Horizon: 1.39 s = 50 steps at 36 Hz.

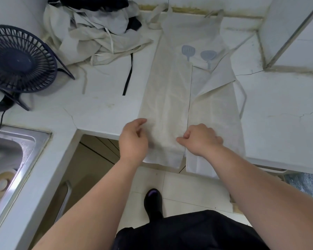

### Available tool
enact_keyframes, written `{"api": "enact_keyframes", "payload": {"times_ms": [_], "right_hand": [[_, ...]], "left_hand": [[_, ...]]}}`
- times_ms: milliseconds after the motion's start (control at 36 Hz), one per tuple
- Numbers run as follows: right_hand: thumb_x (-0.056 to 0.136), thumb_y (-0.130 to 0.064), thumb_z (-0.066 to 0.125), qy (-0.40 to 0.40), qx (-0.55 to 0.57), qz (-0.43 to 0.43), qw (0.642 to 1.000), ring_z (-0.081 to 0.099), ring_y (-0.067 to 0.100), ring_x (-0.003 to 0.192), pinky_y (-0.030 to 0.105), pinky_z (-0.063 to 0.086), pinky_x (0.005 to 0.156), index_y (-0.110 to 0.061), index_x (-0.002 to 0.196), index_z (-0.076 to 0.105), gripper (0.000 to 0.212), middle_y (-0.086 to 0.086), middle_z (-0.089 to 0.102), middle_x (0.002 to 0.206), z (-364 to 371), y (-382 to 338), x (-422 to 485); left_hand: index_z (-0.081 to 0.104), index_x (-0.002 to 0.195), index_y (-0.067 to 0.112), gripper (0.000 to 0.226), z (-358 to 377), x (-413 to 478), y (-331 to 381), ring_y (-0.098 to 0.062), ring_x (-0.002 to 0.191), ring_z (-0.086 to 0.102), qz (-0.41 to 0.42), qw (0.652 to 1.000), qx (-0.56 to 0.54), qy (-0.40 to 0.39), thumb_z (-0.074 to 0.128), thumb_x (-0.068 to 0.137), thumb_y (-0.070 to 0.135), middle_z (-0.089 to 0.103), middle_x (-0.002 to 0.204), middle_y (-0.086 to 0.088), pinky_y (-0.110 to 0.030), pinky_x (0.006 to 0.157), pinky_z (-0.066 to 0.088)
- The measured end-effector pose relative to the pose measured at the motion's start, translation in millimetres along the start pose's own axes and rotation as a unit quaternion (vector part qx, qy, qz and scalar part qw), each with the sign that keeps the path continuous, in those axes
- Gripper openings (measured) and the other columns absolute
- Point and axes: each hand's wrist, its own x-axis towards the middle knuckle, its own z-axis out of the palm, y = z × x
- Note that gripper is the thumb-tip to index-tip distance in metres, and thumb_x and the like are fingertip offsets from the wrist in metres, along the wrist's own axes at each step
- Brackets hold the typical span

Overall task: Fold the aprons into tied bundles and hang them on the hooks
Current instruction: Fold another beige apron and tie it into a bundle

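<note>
A cream apron [172, 91] with grey utensil prints lies flat on the white counter [101, 98], both sides folded in toward the middle, its hem hanging over the front edge. My left hand [134, 141] hovers at the left flap's outer edge, fingers curled loosely and apart, holding nothing. My right hand [201, 139] rests on the right flap near the centre seam, its fingers curled on the cloth; whether it pinches the fabric I cannot tell. A tie strap [243, 100] trails to the right. No hooks are in view.
A heap of other aprons [98, 31], cream and black, sits at the back left with straps trailing. A dark desk fan [18, 60] stands at the left. A steel sink [11, 159] is lower left. A white cabinet [294, 31] rises at the right.
</note>
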Motion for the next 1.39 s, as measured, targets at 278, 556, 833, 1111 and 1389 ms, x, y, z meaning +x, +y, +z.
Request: {"api": "enact_keyframes", "payload": {"times_ms": [278,556,833,1111,1389], "right_hand": [[0.091,-0.046,0.051,0.019,0.029,-0.03,0.999,0.043,0.027,0.117,0.04,0.034,0.095,-0.035,0.09,0.055,0.012,-0.001,0.05,0.118,1.4,6.7,-0.6],[0.091,-0.05,0.05,0.028,0.003,-0.081,0.996,0.035,0.022,0.127,0.038,0.024,0.103,-0.036,0.121,0.05,0.033,-0.003,0.04,0.133,10.3,17.7,-7.6],[0.095,-0.042,0.047,0.052,0.012,-0.098,0.994,0.036,0.018,0.128,0.036,0.021,0.104,-0.036,0.125,0.051,0.031,-0.004,0.04,0.135,16.2,24.1,-8.5],[0.094,-0.042,0.048,0.048,0.008,-0.122,0.991,0.036,0.014,0.131,0.034,0.018,0.106,-0.035,0.13,0.047,0.036,-0.005,0.037,0.137,18.3,28.0,-12.4],[0.094,-0.042,0.049,0.045,0.008,-0.132,0.99,0.031,0.012,0.135,0.035,0.015,0.11,-0.035,0.133,0.044,0.041,-0.006,0.03,0.145,20.2,27.5,-13.3]], "left_hand": [[0.052,0.108,0.006,0.038,-0.1,-4.2,-22.2,-0.022,0.083,0.051,-0.241,0.966,-0.07,0.061,0.038,0.097,0.039,0.058,0.097,-0.004,-0.032,0.065,0.037],[0.057,0.086,0.018,0.039,-7.6,-11.3,-31.3,-0.016,0.069,0.047,-0.225,0.964,-0.136,-0.041,0.038,0.099,0.049,0.054,0.08,0.001,-0.026,0.061,0.036],[0.063,0.087,0.014,0.036,-16.1,-8.8,-18.3,-0.017,0.081,0.063,-0.198,0.932,-0.296,-0.064,0.043,0.099,0.041,0.069,0.085,0.002,-0.027,0.079,0.046],[0.066,0.076,0.017,0.021,-35.3,-10.4,-16.8,-0.01,0.068,0.064,-0.126,0.955,-0.189,-0.19,0.061,0.092,0.029,0.071,0.078,0.004,-0.019,0.063,0.046],[0.062,0.089,0.017,0.011,-31.9,-26.2,-31.1,-0.015,0.076,0.067,-0.123,0.976,-0.105,-0.145,0.071,0.085,0.022,0.071,0.087,0.002,-0.026,0.064,0.052]]}}
